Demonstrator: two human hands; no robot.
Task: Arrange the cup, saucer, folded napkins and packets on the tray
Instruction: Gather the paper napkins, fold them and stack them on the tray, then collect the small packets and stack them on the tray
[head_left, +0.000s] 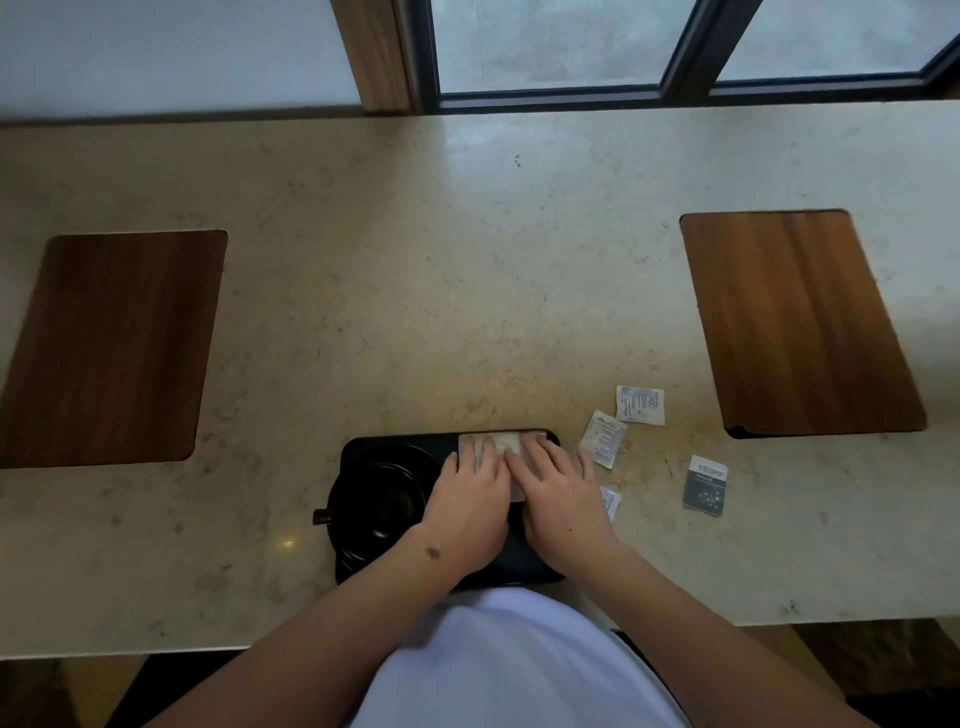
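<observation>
Two hands lie flat on the folded napkin (497, 448), which sits on the right half of the black tray (358, 448) at the near edge of the stone counter (415, 260). Your left hand (467, 512) covers the napkin's left part, fingers straight and pressed down; your right hand (558, 501) covers its right part, fingers spread and extended. Neither hand curls round anything. The two hands touch or nearly touch along the napkin's middle; only the far strip of the napkin shows beyond your fingertips.

On the tray's left half stands the black cup (382, 506) on its black saucer (347, 556), the cup's handle pointing left past the tray edge.

Four packets lie on the counter to the right of the tray, off it: a white packet (640, 406) farthest back, a second white packet (603, 438) just beside the tray's right end, a third white packet (611, 501) partly hidden by your right hand, and a dark packet (705, 486) further right, well apart from the tray.

Two wooden boards are set into the counter, one left (111, 348), one right (795, 322).
</observation>
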